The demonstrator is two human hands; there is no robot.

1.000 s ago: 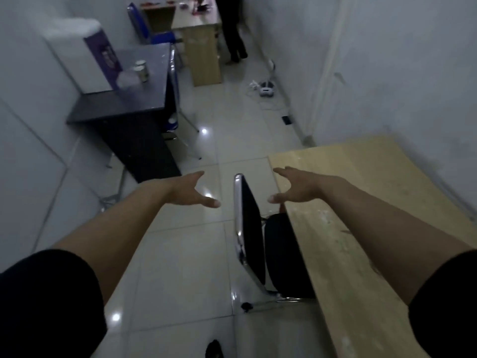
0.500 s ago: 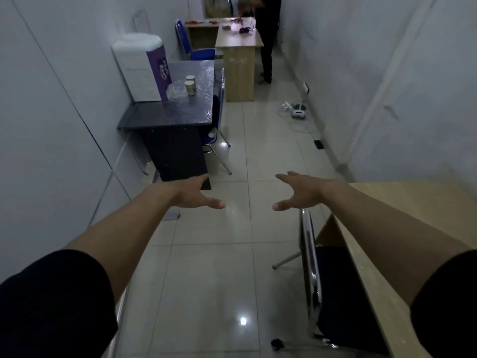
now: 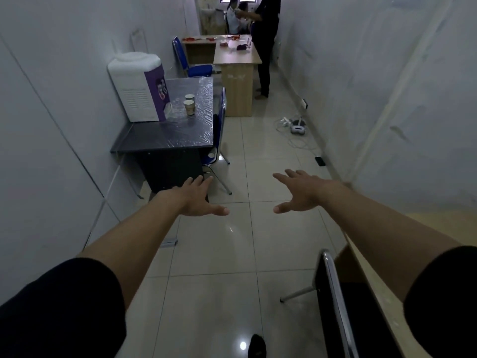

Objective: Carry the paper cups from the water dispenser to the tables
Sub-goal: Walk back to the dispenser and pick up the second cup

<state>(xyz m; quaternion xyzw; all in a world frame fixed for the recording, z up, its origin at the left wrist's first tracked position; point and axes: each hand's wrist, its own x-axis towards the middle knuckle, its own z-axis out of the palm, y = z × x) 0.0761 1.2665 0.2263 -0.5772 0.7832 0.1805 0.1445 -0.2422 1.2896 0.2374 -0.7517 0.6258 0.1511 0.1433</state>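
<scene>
Two paper cups, one nearer (image 3: 189,107) and one behind it (image 3: 189,96), stand on a dark plastic-wrapped table (image 3: 165,136) beside a white and purple water dispenser (image 3: 139,87) at the left wall. My left hand (image 3: 193,196) and my right hand (image 3: 299,193) are stretched out in front of me over the tiled floor, fingers spread, holding nothing. Both hands are well short of the cups. A light wooden table (image 3: 371,275) lies at my lower right.
A black chair (image 3: 335,303) stands by the wooden table at lower right. A blue chair (image 3: 219,130) is tucked at the dark table. A power strip with cables (image 3: 296,126) lies on the floor by the right wall. A person (image 3: 265,42) stands at a far wooden desk (image 3: 237,73).
The view has swung up and forward along the room: the dispenser table has drawn nearer, the wooden table and black chair have slid to the lower right. Both hands stay open and outstretched.
</scene>
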